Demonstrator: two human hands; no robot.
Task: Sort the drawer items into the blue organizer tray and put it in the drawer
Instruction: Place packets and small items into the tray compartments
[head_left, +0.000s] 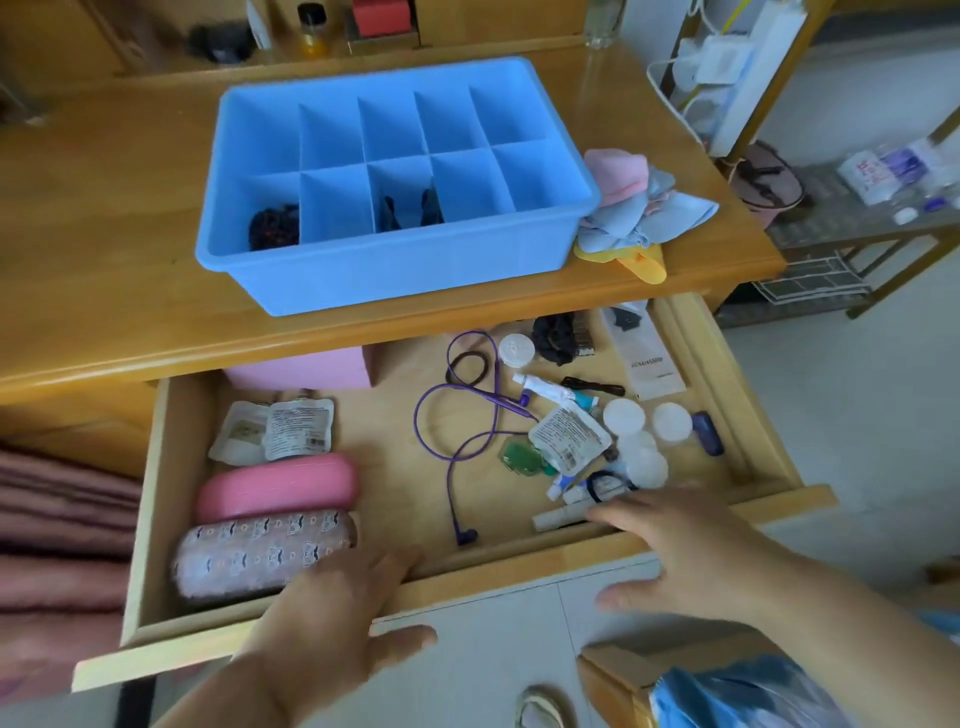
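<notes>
The blue organizer tray (332, 283) stands on the wooden desk, with dark items in two of its near compartments. Below it the wooden drawer (519, 564) is pulled out. Inside lie a pink case (278, 486), a patterned case (260, 553), white sachets (280, 428), a purple earphone cable (457, 431), small tubes (550, 392), round white lids (623, 415) and a black scrunchie (556, 338). My left hand (332, 618) rests open on the drawer's front edge. My right hand (685, 551) is open over the front edge, fingers reaching toward a white tube (561, 518).
A pile of pink, blue and yellow cloths (644, 208) lies on the desk right of the tray. Bottles stand at the desk's back. A shelf rack (852, 223) with toiletries is at the right. A cardboard box (649, 670) sits on the floor below.
</notes>
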